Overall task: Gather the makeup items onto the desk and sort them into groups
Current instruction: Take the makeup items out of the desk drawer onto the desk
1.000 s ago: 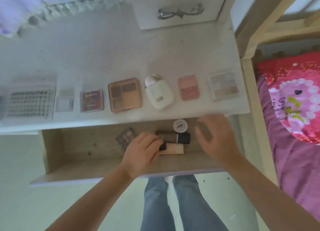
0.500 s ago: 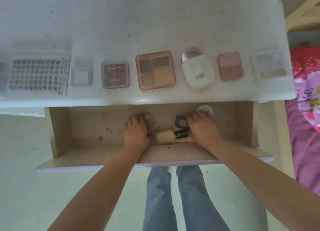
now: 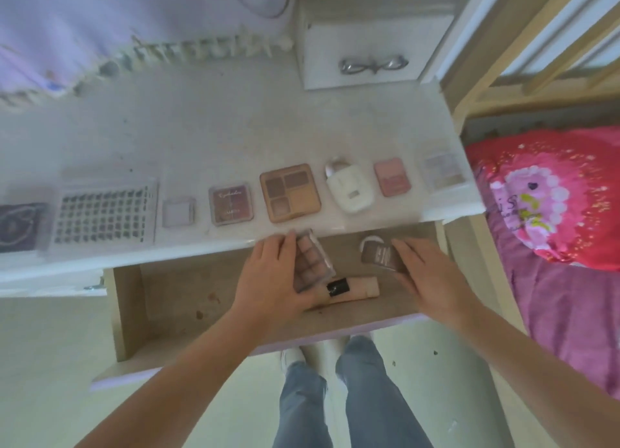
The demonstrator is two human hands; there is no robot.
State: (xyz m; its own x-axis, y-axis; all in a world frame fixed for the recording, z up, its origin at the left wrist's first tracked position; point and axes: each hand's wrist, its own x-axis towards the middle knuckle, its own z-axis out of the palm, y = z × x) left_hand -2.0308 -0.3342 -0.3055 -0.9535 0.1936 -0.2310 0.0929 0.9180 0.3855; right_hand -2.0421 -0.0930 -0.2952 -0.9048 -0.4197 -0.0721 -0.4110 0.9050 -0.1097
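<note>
Over the open wooden drawer [image 3: 161,300], my left hand [image 3: 268,279] holds a clear eyeshadow palette [image 3: 312,263] with several brownish pans, tilted. My right hand [image 3: 426,273] grips a dark brown tube [image 3: 377,254]. A beige tube with a black cap [image 3: 352,288] lies on the drawer floor between my hands. A small round white jar [image 3: 369,239] sits at the drawer's back, partly hidden. On the white desk [image 3: 235,132] stand in a row a lash tray [image 3: 100,212], a small clear case [image 3: 177,211], a maroon palette [image 3: 230,204], a tan quad palette [image 3: 290,192], a white bottle [image 3: 349,189], a pink blush [image 3: 392,177] and a pale palette [image 3: 443,170].
A dark purple box [image 3: 20,226] lies at the desk's far left. A white cabinet drawer with a silver bow handle [image 3: 372,65] stands at the back. A bed with a red and pink pillow [image 3: 550,196] is on the right. My legs in jeans [image 3: 335,397] are below.
Both hands have lifted from the drawer floor, the left now holding the clear palette and the right the dark brown tube. The beige tube stays in the drawer.
</note>
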